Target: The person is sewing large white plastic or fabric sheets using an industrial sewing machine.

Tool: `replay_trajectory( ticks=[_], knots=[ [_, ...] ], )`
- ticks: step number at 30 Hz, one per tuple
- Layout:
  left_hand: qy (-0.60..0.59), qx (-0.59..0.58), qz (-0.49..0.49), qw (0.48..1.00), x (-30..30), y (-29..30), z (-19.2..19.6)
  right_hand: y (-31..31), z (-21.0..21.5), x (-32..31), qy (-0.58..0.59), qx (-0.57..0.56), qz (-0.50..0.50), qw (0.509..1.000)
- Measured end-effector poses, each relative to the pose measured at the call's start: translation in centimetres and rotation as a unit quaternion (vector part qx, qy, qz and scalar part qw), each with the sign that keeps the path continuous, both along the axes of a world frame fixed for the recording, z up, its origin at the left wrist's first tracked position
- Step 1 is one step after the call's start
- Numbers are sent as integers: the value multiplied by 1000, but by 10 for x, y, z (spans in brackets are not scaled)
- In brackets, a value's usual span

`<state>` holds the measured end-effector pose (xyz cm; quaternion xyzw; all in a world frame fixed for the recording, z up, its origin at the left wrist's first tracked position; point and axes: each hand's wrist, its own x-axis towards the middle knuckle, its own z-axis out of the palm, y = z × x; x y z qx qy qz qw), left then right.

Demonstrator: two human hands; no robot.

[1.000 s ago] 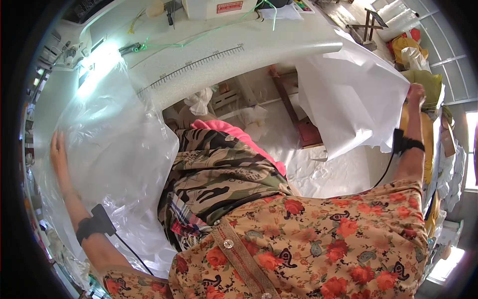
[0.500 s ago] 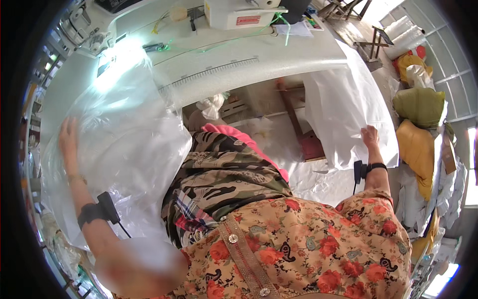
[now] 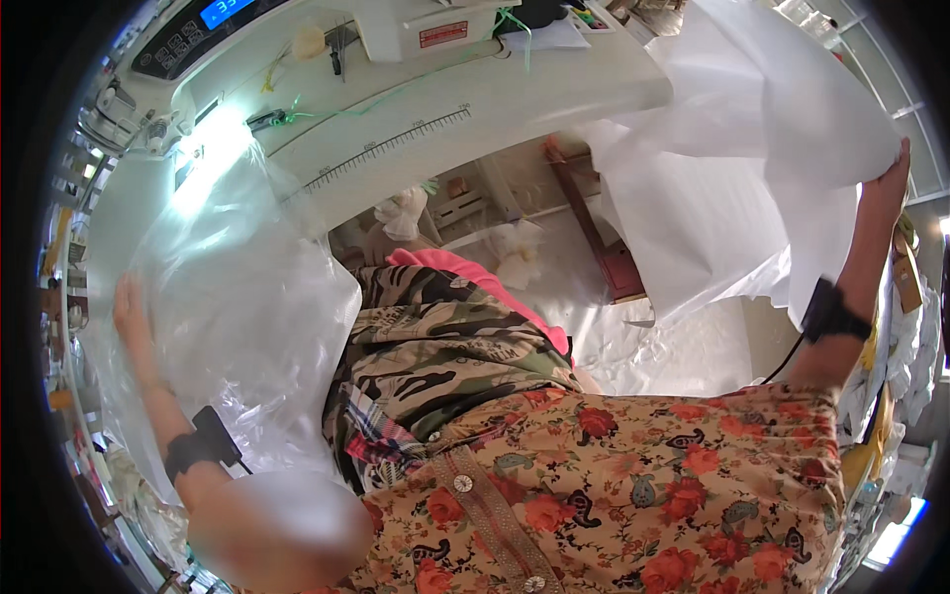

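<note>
My left hand (image 3: 131, 312) lies with fingers stretched out at the left edge of a clear plastic sheet (image 3: 237, 287). That sheet is spread over the left end of the white sewing table (image 3: 554, 104), its upper end under the bright lamp of a sewing machine (image 3: 124, 119). Out at the far right, my right hand (image 3: 894, 173) is raised and closed on the edge of a white sheet (image 3: 693, 208). The white sheet hangs in folds over the right end of the table. My right fingertips are partly hidden by the sheet.
A ruler scale (image 3: 391, 144) runs along the table's front edge. Thread snips (image 3: 265, 120), a screwdriver (image 3: 336, 59) and a white box (image 3: 430, 30) lie farther back. Camouflage cloth (image 3: 445, 327) covers my lap. Stuffed sacks and sheeting are piled at the right.
My right hand has swung up and outward to the right, lifting the white sheet's edge with it. The left hand has hardly moved on the clear plastic. My view has shifted slightly.
</note>
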<state>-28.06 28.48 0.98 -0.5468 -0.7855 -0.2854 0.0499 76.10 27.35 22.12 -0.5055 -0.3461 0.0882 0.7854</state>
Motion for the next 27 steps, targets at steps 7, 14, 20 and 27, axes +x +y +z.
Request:
replay_trajectory(
  ticks=[7, 14, 20, 27],
  knots=[
    [51, 27, -196, 979, 165, -33, 120, -74, -98, -135, -207, -225, 25, 952],
    [-93, -39, -566, 818, 416, -53, 121, -134, -121, -180, -463, -176, 55, 867],
    [-200, 8, -606, 770, 465, -56, 110, -133, -122, -189, -449, -196, 99, 866],
    [-255, 71, -572, 776, 452, -70, 140, -121, -124, -167, -449, -229, 88, 859]
  ],
)
